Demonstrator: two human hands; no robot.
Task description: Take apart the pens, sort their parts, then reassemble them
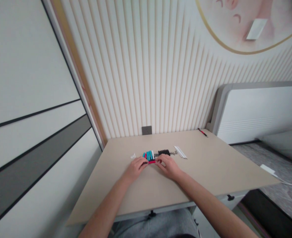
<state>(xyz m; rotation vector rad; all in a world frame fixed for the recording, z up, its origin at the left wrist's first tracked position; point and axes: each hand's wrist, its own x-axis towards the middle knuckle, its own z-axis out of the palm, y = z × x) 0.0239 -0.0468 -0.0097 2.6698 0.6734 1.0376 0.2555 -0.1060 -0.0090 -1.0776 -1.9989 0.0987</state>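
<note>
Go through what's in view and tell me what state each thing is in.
Left hand, resting at the plastic piece's left side.
Right hand, resting at its right side.
Teal-and-red plastic piece, lying between both hands.
Black ridged piece, lying flat.
White sticks, lying side by side.
Red-and-black pen, lying on the desk.

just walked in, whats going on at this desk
A person's left hand and right hand are at either side of a row of teal and red plastic pieces on a beige desk. Close by lie a black ridged piece and thin white sticks.
</note>
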